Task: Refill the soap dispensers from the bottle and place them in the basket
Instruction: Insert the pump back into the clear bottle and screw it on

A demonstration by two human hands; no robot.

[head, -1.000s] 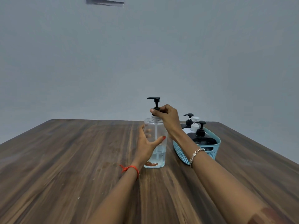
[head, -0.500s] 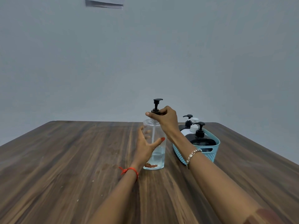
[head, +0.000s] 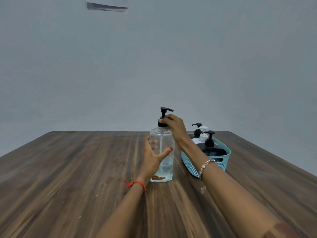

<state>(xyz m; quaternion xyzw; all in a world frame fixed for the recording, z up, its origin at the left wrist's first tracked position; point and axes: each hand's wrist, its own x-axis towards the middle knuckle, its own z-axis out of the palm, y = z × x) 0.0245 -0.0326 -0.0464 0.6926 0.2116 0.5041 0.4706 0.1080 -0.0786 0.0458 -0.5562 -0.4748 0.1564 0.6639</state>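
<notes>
While the left hand [head: 151, 159] wrapped the clear pump bottle [head: 162, 155] standing on the wooden bench [head: 68, 169], the right hand [head: 174, 126] pinched its black pump collar [head: 162, 124]. Liquid filled only the bottle's bottom part; its reddish base marking was unreadable. Just beside it, the blue basket [head: 190, 164] held black and white dispensers [head: 208, 143], partly hidden by the right forearm. Paper on the wall [head: 107, 4] was cut off, its writing illegible

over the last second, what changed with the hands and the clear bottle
The pump head turned: its spout, pointing left a second ago, now points right, twisted by the right hand at the collar. The left hand stayed wrapped around the clear bottle, which stayed upright beside the blue basket.
</notes>
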